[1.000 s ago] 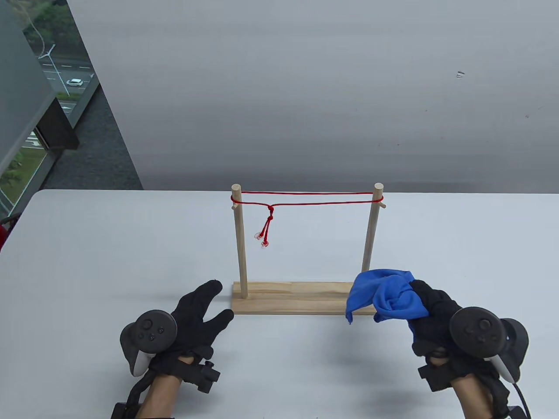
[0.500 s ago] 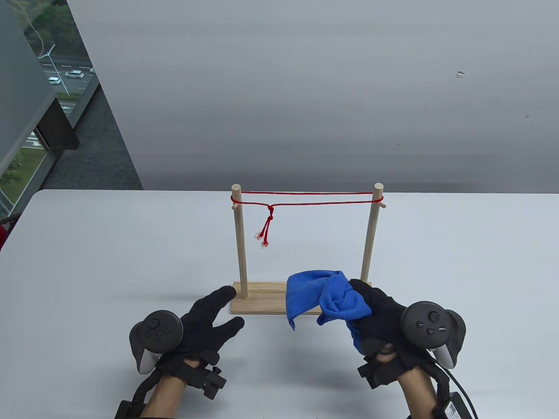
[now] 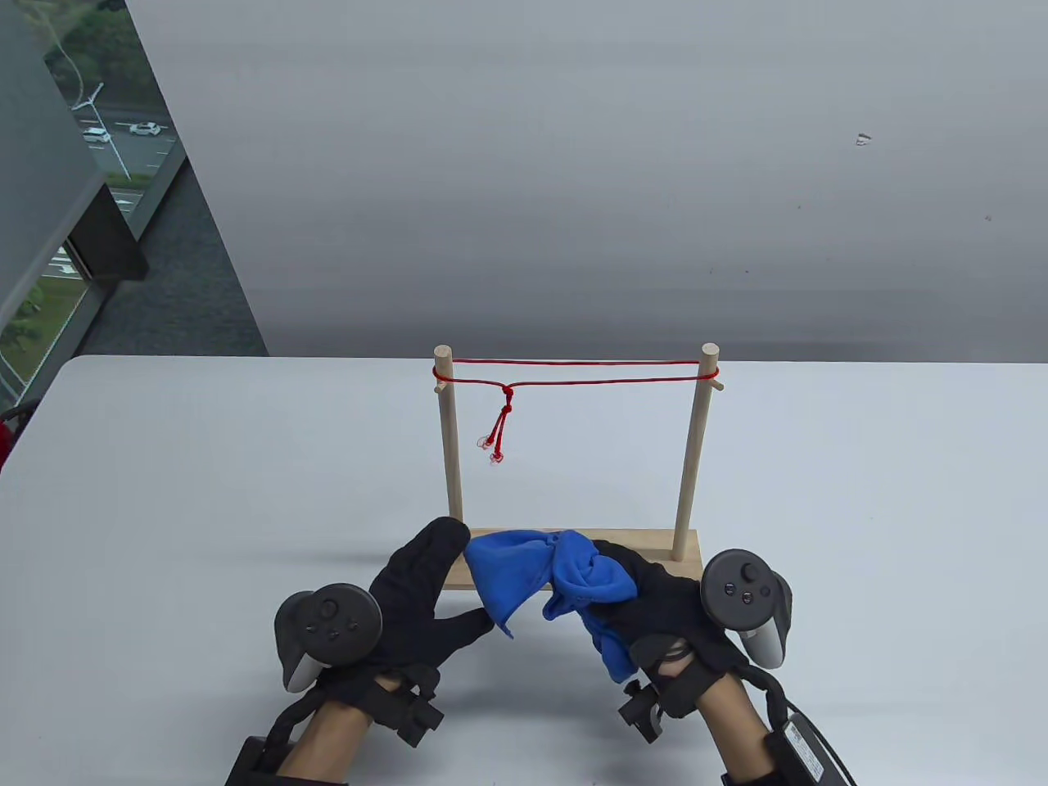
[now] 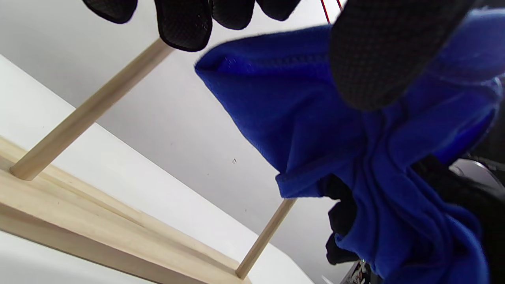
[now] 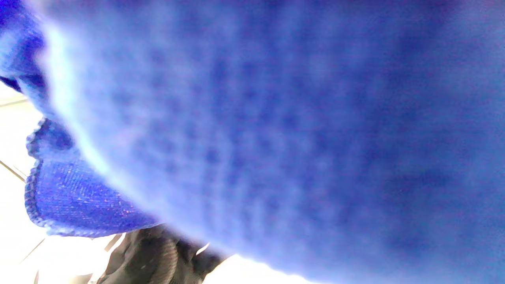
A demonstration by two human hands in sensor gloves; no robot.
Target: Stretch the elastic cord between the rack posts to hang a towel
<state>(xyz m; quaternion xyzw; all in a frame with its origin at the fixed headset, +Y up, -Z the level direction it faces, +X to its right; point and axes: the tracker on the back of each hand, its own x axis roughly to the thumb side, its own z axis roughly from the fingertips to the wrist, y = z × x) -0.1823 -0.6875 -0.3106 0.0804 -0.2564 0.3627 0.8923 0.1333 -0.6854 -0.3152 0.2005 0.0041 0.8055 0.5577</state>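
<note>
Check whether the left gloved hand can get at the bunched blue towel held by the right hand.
Probably yes. The left hand is open right beside the blue towel that the right hand grips in front of the wooden rack; its thumb already overlaps the cloth in the left wrist view, with nothing between.

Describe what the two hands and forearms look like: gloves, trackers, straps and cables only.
Both the left hand and right hand wear black knit gloves with a fine mesh texture. A dark grey, rounded tracker with small buttons and a pale grey handle sits on the back of each. Black straps and small boxy black modules circle the wrists. The forearms are bare, no sleeves. Black cables run back along both forearms.
</note>
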